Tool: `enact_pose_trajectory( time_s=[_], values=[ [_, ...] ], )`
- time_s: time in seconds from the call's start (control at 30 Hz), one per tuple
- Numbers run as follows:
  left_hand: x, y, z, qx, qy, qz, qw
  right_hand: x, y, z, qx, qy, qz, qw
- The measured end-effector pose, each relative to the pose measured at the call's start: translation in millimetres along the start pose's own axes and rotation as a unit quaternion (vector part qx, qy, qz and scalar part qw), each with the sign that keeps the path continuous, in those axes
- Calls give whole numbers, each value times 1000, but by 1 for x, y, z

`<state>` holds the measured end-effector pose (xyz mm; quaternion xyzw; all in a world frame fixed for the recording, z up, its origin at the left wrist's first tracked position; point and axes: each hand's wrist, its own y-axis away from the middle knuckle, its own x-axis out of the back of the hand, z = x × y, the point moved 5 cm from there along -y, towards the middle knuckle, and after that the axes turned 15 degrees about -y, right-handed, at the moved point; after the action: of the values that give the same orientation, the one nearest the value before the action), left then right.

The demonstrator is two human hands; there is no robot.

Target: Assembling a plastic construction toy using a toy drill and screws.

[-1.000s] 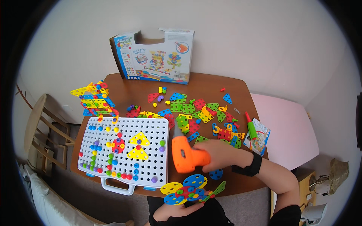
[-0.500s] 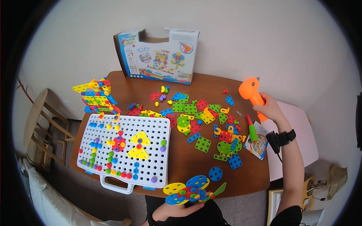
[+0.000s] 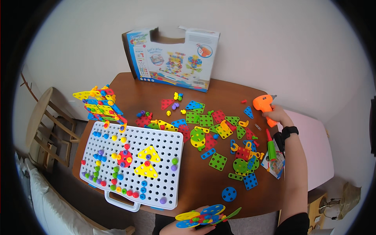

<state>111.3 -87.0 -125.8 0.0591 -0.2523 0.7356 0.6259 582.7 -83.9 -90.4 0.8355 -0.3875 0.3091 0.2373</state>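
Note:
My right hand [image 3: 276, 114] is closed round the handle of an orange toy drill [image 3: 263, 103], low over the table's far right edge, its dark bit pointing up to the right. At the bottom, my left hand [image 3: 184, 230] holds a flower of perforated plastic discs [image 3: 203, 216], with yellow and blue petals, a red middle and a green leaf piece. The fingers under the flower are partly hidden. Below my right hand lies a green and red toy screwdriver [image 3: 271, 147]. A white pegboard case [image 3: 137, 137] with coloured bolts and yellow triangles lies left of the flower.
Loose perforated plates [image 3: 217, 161] and bolts cover the table's middle and right. An upright construction [image 3: 102, 105] of coloured strips stands at the pegboard's far left corner. A cardboard box [image 3: 172, 58] stands at the back. A blue disc [image 3: 229, 194] lies near the front edge.
My right hand has brought the drill down, and its bit has swung toward the right. The flower in my left hand now sits lower in view. The view itself has shifted slightly.

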Motion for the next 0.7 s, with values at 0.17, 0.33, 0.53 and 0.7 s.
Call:
enact_pose_trajectory(
  time_s=[0.17,0.33,0.53,0.7],
  values=[
    [-4,2,-5,-22,-38,-2,999,-11,-5,4,-23,-25,-50,998],
    [4,-7,-1,-31,55,9,998,-4,-10,5,31,39,-54,997],
    [4,-10,2,1,140,-7,990,-15,45,-85,174,191,12,966],
    [19,-17,12,82,191,-51,977,-116,127,-159,334,157,-197,908]
  ],
)
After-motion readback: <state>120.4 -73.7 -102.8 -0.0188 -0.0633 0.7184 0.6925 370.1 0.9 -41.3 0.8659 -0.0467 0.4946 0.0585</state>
